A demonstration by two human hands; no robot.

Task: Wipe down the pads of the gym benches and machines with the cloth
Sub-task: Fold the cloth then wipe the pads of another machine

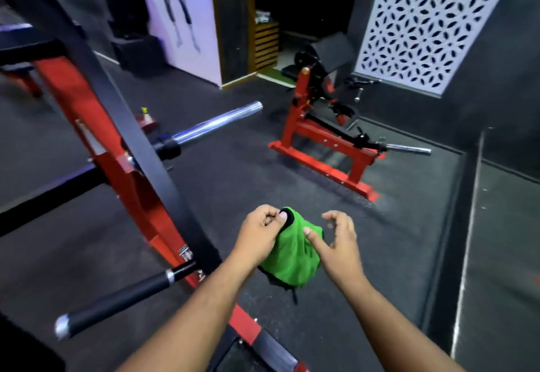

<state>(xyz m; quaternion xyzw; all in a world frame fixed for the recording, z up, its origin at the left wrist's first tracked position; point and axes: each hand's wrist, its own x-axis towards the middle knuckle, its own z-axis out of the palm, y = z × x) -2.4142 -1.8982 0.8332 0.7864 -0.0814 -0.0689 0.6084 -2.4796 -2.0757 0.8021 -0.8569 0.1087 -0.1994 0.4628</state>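
Observation:
A green cloth (292, 257) with a black edge hangs in front of me at the lower middle. My left hand (260, 234) pinches its top black corner between thumb and fingers. My right hand (339, 240) is just right of the cloth with loosely curled fingers, its thumb touching the cloth's upper right edge. A red-framed machine with a black pad (333, 53) stands across the floor at the upper right. A red and black machine frame (122, 143) rises close on my left.
A chrome barbell sleeve (219, 123) sticks out from the left frame. A black-gripped handle (122, 298) juts toward me at lower left. A red spray bottle (146, 119) sits on the dark rubber floor (233, 184). A white patterned wall panel (429, 21) is at right.

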